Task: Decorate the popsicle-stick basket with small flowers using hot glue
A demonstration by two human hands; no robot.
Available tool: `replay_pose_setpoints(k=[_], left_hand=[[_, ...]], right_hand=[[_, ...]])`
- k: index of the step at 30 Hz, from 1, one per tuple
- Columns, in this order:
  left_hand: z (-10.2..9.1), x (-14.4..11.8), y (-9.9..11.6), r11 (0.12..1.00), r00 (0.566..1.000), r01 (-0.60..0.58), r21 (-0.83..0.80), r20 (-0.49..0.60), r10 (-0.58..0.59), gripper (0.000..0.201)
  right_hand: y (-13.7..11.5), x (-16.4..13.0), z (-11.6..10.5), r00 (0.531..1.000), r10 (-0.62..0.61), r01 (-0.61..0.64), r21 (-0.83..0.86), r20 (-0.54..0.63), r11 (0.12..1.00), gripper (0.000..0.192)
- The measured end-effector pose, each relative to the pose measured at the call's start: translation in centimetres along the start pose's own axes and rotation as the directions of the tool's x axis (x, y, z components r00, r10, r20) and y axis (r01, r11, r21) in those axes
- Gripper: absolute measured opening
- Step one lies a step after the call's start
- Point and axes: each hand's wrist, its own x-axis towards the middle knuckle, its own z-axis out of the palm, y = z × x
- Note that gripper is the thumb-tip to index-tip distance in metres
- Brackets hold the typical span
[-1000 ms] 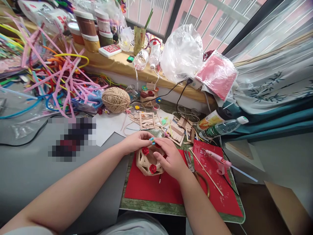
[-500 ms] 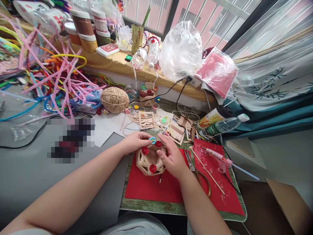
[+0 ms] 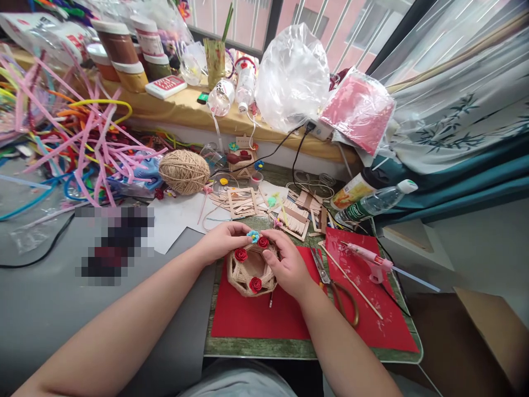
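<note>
Change: since half a second back my view had drifted a little right and down; both hands stayed on the twine basket (image 3: 251,270), and I saw nothing else shift.
Left hand: my left hand (image 3: 223,241) pinched the blue flower (image 3: 253,236) at the basket's far rim, fingers pressed together.
Right hand: my right hand (image 3: 286,266) cupped the basket's right side, its fingertips meeting the same flower.
Basket: it sat on the red felt sheet (image 3: 256,317), with red paper roses (image 3: 241,255) on its rim.
Writing: the green bottle label (image 3: 359,209) and red box (image 3: 166,86) carried print I could not read.
Surface: a green mat (image 3: 289,348) lay over a grey table (image 3: 41,298); scissors (image 3: 330,281) and pink glue gun (image 3: 367,263) lay to the right.
Room: a cluttered windowsill (image 3: 185,107) and curtain (image 3: 467,110) stood behind.
</note>
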Motion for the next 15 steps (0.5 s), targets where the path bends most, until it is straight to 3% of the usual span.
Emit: replay_pose_setpoints(k=[7, 9, 12, 15], left_hand=[[-0.7, 0.1, -0.1, 0.996, 1.0, -0.019, -0.083, 0.013, 0.02, 0.041], [-0.8, 0.2, -0.1, 0.986, 0.992, -0.1, -0.136, -0.094, 0.088, 0.038], [-1.1, 0.2, 0.2, 0.966, 0.926, -0.246, -0.078, -0.312, 0.211, 0.04], [-1.3, -0.1, 0.5, 0.955, 0.878, -0.288, 0.074, -0.378, 0.294, 0.046]], right_hand=[[0.2, -0.1, -0.6, 0.998, 0.05, -0.053, 0.145, 0.028, 0.988, 0.054], [0.4, -0.1, -0.7, 0.995, 0.097, -0.099, 0.239, 0.018, 0.966, 0.06], [0.2, 0.2, -0.9, 0.977, 0.185, -0.137, 0.356, -0.104, 0.925, 0.058], [-0.7, 0.7, -1.8, 0.944, 0.233, -0.124, 0.405, -0.232, 0.906, 0.045]])
